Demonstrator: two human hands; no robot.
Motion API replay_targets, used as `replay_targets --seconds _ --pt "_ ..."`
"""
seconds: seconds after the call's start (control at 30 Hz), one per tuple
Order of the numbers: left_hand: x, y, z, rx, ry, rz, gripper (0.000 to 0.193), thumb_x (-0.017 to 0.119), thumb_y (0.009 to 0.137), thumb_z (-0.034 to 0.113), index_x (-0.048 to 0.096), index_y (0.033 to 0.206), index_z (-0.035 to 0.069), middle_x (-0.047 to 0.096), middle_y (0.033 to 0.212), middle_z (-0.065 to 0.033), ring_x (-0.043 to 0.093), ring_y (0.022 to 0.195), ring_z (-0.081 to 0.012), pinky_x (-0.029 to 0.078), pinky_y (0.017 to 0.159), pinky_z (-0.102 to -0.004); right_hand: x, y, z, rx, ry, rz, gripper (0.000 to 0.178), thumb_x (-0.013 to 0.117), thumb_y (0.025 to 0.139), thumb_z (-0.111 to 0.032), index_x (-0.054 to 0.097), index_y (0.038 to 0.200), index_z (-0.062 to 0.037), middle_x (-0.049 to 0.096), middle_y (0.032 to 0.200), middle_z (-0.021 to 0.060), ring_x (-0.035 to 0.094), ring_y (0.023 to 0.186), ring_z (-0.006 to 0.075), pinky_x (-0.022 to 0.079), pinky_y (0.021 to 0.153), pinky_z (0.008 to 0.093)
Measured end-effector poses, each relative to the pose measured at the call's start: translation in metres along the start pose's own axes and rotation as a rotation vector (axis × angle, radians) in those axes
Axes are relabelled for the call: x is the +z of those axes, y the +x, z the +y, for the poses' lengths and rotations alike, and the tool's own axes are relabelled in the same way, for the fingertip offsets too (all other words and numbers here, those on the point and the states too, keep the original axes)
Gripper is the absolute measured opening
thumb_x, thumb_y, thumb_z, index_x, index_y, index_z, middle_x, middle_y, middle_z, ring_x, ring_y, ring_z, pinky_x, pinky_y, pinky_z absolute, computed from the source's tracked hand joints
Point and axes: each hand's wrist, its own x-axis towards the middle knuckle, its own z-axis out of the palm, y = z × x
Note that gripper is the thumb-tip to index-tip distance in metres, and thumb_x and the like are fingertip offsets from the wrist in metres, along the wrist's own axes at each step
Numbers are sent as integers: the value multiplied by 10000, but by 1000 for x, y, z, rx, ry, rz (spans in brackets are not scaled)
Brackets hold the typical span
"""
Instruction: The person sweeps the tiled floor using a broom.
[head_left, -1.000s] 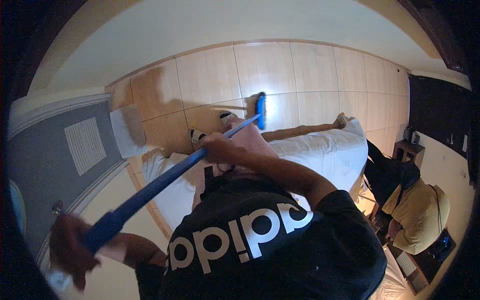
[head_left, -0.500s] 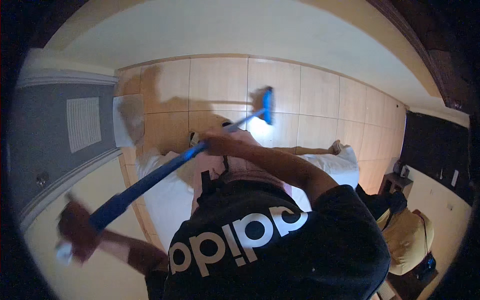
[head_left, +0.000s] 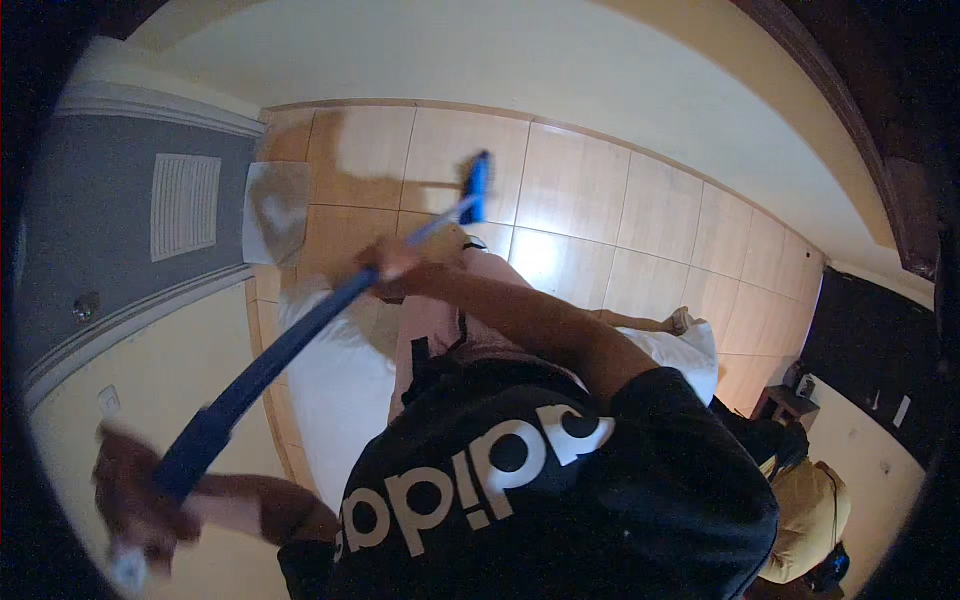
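Observation:
Slanting across the view is a blue long-handled floor tool. Its narrow blue head is at the tiled floor, not far from the wall; blur hides whether it has bristles or a pad. My left hand is wrapped round the upper end of the handle, at the lower left, and a pale end cap sticks out beyond it. Farther down, my right hand is closed round the shaft, where the thick blue part meets a thinner grey one. My right forearm reaches across in front of my legs.
A grey door with a white vent stands at the left, with a pale mat before it. Behind me is a bed with white bedding. A yellow cushioned seat and a small dark table are at the right.
The blue head has moved left across the tiles. Both hands have shifted slightly left with the handle, keeping their grip. The whole view has turned a little.

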Motion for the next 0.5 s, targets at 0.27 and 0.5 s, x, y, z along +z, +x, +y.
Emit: replay_targets --seconds 0.27,0.5 --pt "-25 -90 -136 -550 96 183 177 425 586 278 414 616 103 405 624 -53 395 635 -155 273 689 -353 -71 -107 72 365 -328 -206 92 545 573 -163 526 612 -81 516 573 123 522 582 281 419 544 371" --pt "-35 -14 28 14 175 206 174 403 605 272 406 609 98 390 634 -57 379 662 -165 265 696 -335 -8 -2 -17 -12 -163 -98 161 551 508 -177 503 619 -71 497 588 107 499 591 292 398 548 379"
